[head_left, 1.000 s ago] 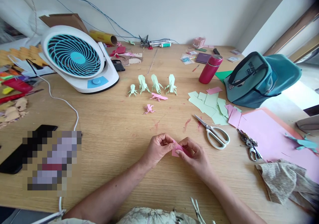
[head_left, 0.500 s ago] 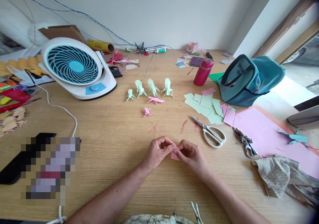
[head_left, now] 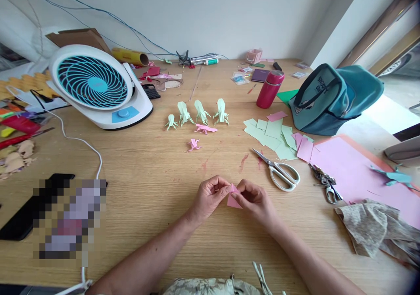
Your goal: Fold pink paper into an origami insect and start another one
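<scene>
Between my two hands is a small piece of pink paper [head_left: 234,202], partly folded, its lower part hanging below the fingers. My left hand [head_left: 211,198] pinches its upper left edge between thumb and forefinger. On the other side, my right hand [head_left: 254,201] grips it with the thumb lying across the front; its curled fingers hide the rest. Beyond the hands stands a little pink origami figure [head_left: 194,145], with a longer pink origami insect [head_left: 205,129] behind it. Several pale green origami insects [head_left: 201,112] form a row farther back. Scissors [head_left: 278,171] with white handles lie right of my hands.
Green paper pieces [head_left: 267,133] and pink slips [head_left: 306,148] lie at the right, near a red flask [head_left: 270,89] and a teal bag [head_left: 328,102]. Keys [head_left: 325,183] and a crumpled cloth [head_left: 370,229] are nearer. A white fan [head_left: 98,85] stands at the left.
My fingers have shifted slightly on the pink paper, and more of its lower part and a tip between the thumbs now show. The camera view has tilted a little; the table things stay put.
</scene>
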A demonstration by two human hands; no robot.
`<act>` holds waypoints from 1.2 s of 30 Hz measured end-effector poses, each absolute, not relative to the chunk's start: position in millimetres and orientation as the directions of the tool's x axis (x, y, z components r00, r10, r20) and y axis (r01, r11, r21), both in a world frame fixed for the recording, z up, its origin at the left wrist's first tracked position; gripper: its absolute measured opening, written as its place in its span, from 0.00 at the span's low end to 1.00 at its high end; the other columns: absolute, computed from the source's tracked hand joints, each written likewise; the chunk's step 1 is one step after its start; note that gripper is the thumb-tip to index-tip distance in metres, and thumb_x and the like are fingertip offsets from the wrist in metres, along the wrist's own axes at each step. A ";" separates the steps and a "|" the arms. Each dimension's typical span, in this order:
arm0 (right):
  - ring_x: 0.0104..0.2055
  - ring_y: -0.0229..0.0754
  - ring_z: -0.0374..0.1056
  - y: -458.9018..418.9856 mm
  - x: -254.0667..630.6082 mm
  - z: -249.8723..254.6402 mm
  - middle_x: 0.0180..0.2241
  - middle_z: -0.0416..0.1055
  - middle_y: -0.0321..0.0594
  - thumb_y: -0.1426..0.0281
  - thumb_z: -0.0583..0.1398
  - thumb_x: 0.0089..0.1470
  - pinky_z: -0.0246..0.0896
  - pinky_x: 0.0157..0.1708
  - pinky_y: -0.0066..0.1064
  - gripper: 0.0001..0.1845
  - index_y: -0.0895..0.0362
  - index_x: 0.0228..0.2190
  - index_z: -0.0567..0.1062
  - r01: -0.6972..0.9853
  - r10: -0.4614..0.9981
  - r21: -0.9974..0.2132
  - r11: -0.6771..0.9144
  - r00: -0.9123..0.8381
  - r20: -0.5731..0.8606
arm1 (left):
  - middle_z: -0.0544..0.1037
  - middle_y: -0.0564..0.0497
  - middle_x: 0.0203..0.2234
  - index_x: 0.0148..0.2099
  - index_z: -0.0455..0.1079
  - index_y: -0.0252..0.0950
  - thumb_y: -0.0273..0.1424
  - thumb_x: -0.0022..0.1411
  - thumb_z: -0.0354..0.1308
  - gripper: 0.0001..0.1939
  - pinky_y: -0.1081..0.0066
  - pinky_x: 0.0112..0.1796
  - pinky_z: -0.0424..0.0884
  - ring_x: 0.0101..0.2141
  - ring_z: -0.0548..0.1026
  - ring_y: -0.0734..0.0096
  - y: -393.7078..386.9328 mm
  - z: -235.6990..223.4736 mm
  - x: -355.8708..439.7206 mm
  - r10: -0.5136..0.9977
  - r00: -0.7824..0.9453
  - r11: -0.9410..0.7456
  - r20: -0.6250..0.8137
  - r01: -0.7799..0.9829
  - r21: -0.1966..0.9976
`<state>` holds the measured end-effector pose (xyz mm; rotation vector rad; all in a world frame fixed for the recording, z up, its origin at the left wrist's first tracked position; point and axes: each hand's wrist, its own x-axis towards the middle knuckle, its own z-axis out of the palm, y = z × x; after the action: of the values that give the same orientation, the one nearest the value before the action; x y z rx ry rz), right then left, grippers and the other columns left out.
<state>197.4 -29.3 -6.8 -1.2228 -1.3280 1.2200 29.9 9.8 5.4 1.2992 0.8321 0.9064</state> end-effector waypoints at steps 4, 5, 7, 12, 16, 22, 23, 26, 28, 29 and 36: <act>0.25 0.35 0.56 -25.6 201.0 -4.4 0.23 0.62 0.32 0.56 0.63 0.56 0.52 0.25 0.27 0.18 0.55 0.25 0.68 -0.060 1.000 -0.998 -0.005 -0.019 -0.004 | 0.68 0.55 0.22 0.32 0.70 0.32 0.38 0.63 0.59 0.14 0.77 0.27 0.60 0.24 0.63 0.79 5.7 5.1 30.1 0.897 0.442 0.011 0.009 -0.041 0.999; 0.25 0.35 0.56 -25.1 201.5 -3.7 0.23 0.63 0.33 0.56 0.63 0.56 0.53 0.25 0.27 0.17 0.55 0.25 0.69 -0.082 1.000 -0.997 -0.006 -0.006 -0.006 | 0.69 0.55 0.23 0.32 0.70 0.32 0.38 0.63 0.60 0.13 0.77 0.27 0.60 0.24 0.64 0.78 4.4 4.7 30.5 0.894 0.448 0.000 0.012 -0.028 1.000; 0.25 0.35 0.57 -25.0 201.5 -2.7 0.24 0.64 0.33 0.57 0.63 0.56 0.54 0.26 0.27 0.16 0.55 0.26 0.69 -0.117 1.000 -0.993 -0.003 0.009 -0.005 | 0.69 0.54 0.24 0.32 0.70 0.32 0.37 0.60 0.63 0.13 0.77 0.27 0.60 0.25 0.65 0.77 1.5 3.3 32.0 0.889 0.458 -0.037 0.027 0.012 0.999; 0.28 0.36 0.60 -28.4 198.1 -5.4 0.27 0.67 0.34 0.60 0.63 0.58 0.57 0.31 0.29 0.13 0.55 0.27 0.71 -0.148 0.999 -0.988 0.036 0.001 0.036 | 0.69 0.54 0.24 0.29 0.67 0.32 0.33 0.60 0.61 0.11 0.77 0.25 0.60 0.23 0.64 0.78 -3.3 2.4 36.4 0.912 0.400 -0.159 0.090 0.142 0.977; 0.32 0.38 0.62 -32.3 197.8 -10.1 0.30 0.68 0.36 0.64 0.62 0.60 0.57 0.34 0.30 0.09 0.54 0.30 0.72 -0.115 0.997 -0.991 0.066 -0.019 0.068 | 0.70 0.53 0.23 0.28 0.67 0.33 0.31 0.60 0.59 0.10 0.76 0.27 0.63 0.24 0.67 0.77 -2.4 6.4 37.5 0.926 0.361 -0.171 0.110 0.141 0.975; 0.31 0.38 0.61 -34.7 195.7 -8.6 0.30 0.66 0.35 0.65 0.60 0.61 0.57 0.33 0.30 0.08 0.54 0.31 0.71 -0.083 0.996 -0.995 0.062 -0.067 0.067 | 0.70 0.54 0.23 0.30 0.66 0.33 0.30 0.61 0.56 0.07 0.76 0.27 0.64 0.24 0.68 0.76 -2.2 10.1 36.6 0.930 0.354 -0.149 0.100 0.116 0.982; 0.31 0.38 0.61 -34.8 195.0 -7.2 0.30 0.66 0.36 0.65 0.60 0.61 0.57 0.33 0.30 0.08 0.54 0.31 0.71 -0.081 0.995 -0.995 0.056 -0.078 0.062 | 0.69 0.54 0.23 0.30 0.66 0.34 0.30 0.61 0.56 0.07 0.77 0.27 0.63 0.24 0.67 0.77 -2.2 10.4 36.1 0.931 0.350 -0.149 0.100 0.118 0.982; 0.31 0.38 0.62 -34.2 194.3 -3.2 0.28 0.66 0.35 0.63 0.61 0.60 0.58 0.33 0.30 0.09 0.54 0.30 0.70 -0.079 0.994 -0.996 0.039 -0.100 0.047 | 0.66 0.56 0.21 0.28 0.64 0.34 0.27 0.59 0.55 0.07 0.77 0.26 0.60 0.23 0.63 0.79 -1.1 11.1 33.9 0.932 0.346 -0.156 0.103 0.128 0.979; 0.31 0.38 0.62 -33.4 195.5 -1.0 0.27 0.66 0.35 0.62 0.61 0.60 0.58 0.33 0.30 0.10 0.54 0.30 0.70 -0.076 0.994 -0.997 0.029 -0.104 0.037 | 0.65 0.57 0.20 0.27 0.63 0.34 0.25 0.57 0.56 0.07 0.78 0.26 0.59 0.22 0.62 0.79 0.3 11.3 32.2 0.929 0.354 -0.162 0.106 0.134 0.978; 0.30 0.38 0.62 -33.0 196.5 -0.1 0.27 0.67 0.35 0.62 0.62 0.59 0.58 0.32 0.30 0.10 0.54 0.30 0.70 -0.072 0.994 -0.997 0.024 -0.105 0.031 | 0.65 0.58 0.20 0.27 0.63 0.34 0.25 0.56 0.56 0.07 0.78 0.26 0.59 0.22 0.61 0.80 1.1 11.2 31.5 0.926 0.362 -0.164 0.105 0.134 0.977; 0.28 0.37 0.58 -30.7 202.1 3.4 0.24 0.65 0.34 0.64 0.67 0.53 0.53 0.29 0.29 0.11 0.56 0.25 0.73 -0.009 0.994 -1.000 0.001 -0.109 0.002 | 0.62 0.59 0.20 0.27 0.62 0.34 0.28 0.57 0.58 0.09 0.80 0.24 0.59 0.21 0.60 0.82 4.8 5.0 30.4 0.927 0.370 -0.102 0.057 0.102 0.990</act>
<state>202.1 -30.7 3.4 -1.1475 -1.2828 1.2923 30.4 4.8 5.0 1.5102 0.9685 0.9228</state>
